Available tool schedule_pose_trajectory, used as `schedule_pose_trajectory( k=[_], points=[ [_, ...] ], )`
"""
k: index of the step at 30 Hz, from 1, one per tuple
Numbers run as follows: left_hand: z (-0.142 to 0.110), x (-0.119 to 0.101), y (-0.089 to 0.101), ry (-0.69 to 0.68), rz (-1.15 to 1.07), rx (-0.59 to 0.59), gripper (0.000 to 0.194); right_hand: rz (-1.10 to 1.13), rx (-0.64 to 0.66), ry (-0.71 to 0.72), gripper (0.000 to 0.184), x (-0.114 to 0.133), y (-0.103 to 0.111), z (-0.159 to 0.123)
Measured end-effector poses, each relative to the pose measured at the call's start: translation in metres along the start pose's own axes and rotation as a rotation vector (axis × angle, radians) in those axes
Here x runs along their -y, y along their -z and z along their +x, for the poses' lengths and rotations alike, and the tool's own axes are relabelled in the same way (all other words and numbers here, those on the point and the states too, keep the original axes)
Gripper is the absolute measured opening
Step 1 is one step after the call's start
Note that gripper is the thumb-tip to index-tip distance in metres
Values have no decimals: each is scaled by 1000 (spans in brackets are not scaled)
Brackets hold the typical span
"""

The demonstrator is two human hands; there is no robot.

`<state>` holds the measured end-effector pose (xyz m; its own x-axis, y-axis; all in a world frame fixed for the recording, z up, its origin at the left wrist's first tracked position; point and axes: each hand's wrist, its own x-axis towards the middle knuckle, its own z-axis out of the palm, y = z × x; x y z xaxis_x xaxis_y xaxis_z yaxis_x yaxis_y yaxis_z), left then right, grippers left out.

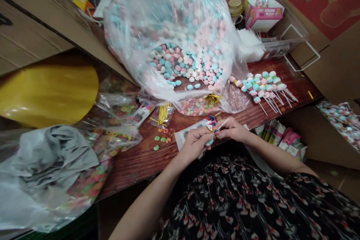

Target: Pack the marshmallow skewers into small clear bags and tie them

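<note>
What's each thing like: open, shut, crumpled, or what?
Left hand: closed on a blue candy
Right hand: pinched at a white stick
Candy bag: open, loose candies inside
Candy skewers: threaded, lying down
Gold strips: bunched
Gray cloth: crumpled
Pink box: open, flap raised
Plastic tray: open
Lower cardboard box: open

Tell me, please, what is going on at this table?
A person's left hand and right hand meet by the table, the right holding a white stick, the left apparently holding blue candy. A printed packet is beside them. Candy skewers lie to the right, near an open bag of pastel candies.
</note>
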<state>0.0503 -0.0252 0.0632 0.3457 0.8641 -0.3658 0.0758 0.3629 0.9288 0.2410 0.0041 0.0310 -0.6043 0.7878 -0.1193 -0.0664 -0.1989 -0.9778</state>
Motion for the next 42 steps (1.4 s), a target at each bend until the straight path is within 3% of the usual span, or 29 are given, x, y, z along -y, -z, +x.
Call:
schedule_pose_trajectory(
  k=[2, 3, 7, 9, 14, 17, 19, 22, 24, 26, 29, 30, 32, 35, 38, 40, 42],
  points=[
    [0, -3, 1, 182, -129, 132, 27, -224, 176, 140, 27, 12, 12, 2],
    [1, -3, 2, 246, -183, 195, 26, -377, 231, 275, 25, 19, 15, 2],
    [5, -1, 8, 410, -317, 452, 21, -992, 337, 937, 24, 41, 12, -5],
    [7, -3, 10, 475, -293, 568, 18, -1149, 354, 1116, 21, 48, 8, -9],
    [4, -23, 10, 535, -91, 692, 10, -1260, 394, 1139, 17, 52, 1, -14],
    [3, -28, 6, 520, -5, 774, 9, -1296, 488, 1145, 18, 53, -3, -14],
    [6, -28, 8, 470, 16, 781, 10, -1322, 530, 1145, 21, 55, -8, -15],
    [15, -35, 26, 273, 169, 762, 15, -1388, 442, 1117, 24, 56, -19, -17],
    [17, -48, 41, 106, 416, 717, 19, -1448, 352, 1079, 23, 53, -23, -15],
    [8, -66, 47, -65, 732, 551, 25, -1514, 275, 1011, 20, 49, -23, -7],
    [-21, -83, 33, -423, 1110, 55, 19, -1518, 125, 852, 16, 49, -12, 13],
    [-32, -83, 24, -535, 1190, -60, 16, -1472, 49, 793, 15, 52, -8, 19],
    [-44, -72, 9, -692, 1271, -99, 15, -1291, -120, 704, 15, 63, -5, 28],
    [-36, -47, 6, -684, 1109, -118, 18, -824, -245, 585, 16, 77, -21, 26],
    [-19, -33, 24, -542, 604, -264, 31, -342, -79, 358, 17, 69, -54, 17],
    [-18, -32, 37, -480, 366, -288, 36, -249, 82, 265, 18, 55, -70, 16],
    [-23, -33, 44, -503, 289, -323, 46, -373, 90, 308, 16, 43, -77, 23]
  ],
)
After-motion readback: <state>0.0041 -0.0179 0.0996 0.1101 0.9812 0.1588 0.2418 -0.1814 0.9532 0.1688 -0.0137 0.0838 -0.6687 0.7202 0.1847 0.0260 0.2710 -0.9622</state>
